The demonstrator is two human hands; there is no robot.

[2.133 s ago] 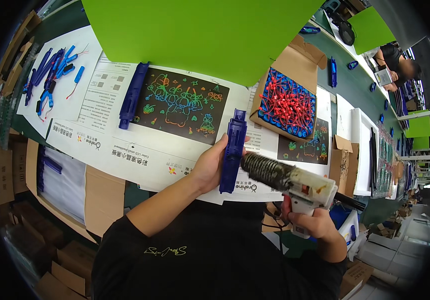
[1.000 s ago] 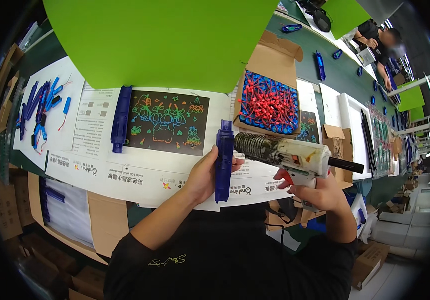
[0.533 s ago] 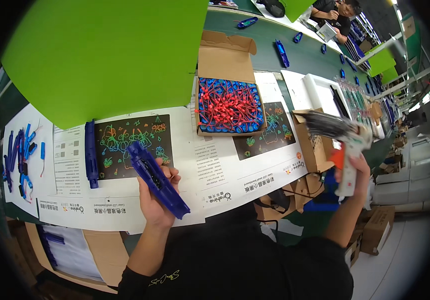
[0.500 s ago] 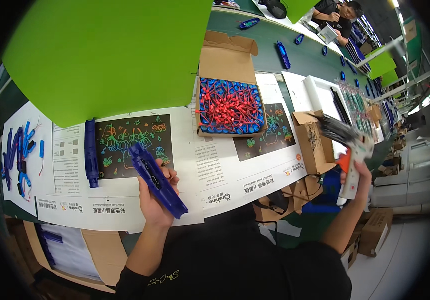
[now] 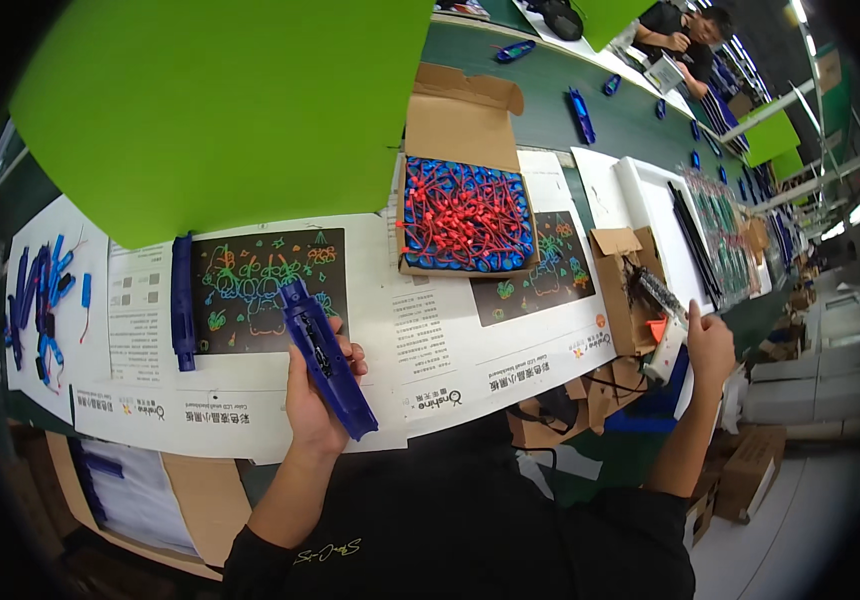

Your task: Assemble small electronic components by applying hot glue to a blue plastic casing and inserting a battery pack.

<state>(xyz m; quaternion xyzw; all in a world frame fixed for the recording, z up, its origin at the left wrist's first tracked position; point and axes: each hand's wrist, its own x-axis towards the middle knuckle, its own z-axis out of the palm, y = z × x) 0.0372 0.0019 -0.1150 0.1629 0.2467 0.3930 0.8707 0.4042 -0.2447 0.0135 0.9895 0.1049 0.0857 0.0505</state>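
Observation:
My left hand (image 5: 312, 405) is closed around a dark blue, elongated plastic shell (image 5: 328, 365), held tilted with its hollow side up; dark parts and wires show inside it. At the right, a glue gun (image 5: 672, 345) with a white body and orange trigger leans with its front end in a small cardboard box (image 5: 615, 243). My right hand (image 5: 712, 348) is right beside the gun's handle, thumb pointing up. Its other fingers are mostly hidden, so whether they still touch the gun is unclear. Another blue shell (image 5: 184, 305) lies on the printed sheet to the left.
An open carton (image 5: 532, 262) holds many blue parts with red wires. Blue shells and wired cylinders (image 5: 50, 290) lie at the far left. A green panel (image 5: 210, 120) stands behind. Beyond runs a green belt (image 5: 540, 90) with scattered shells; a co-worker (image 5: 685, 45) sits across it.
The glue gun has moved left and down, its front end now in the small cardboard box. My right hand has shifted beside its handle. The left hand and shell have moved slightly right.

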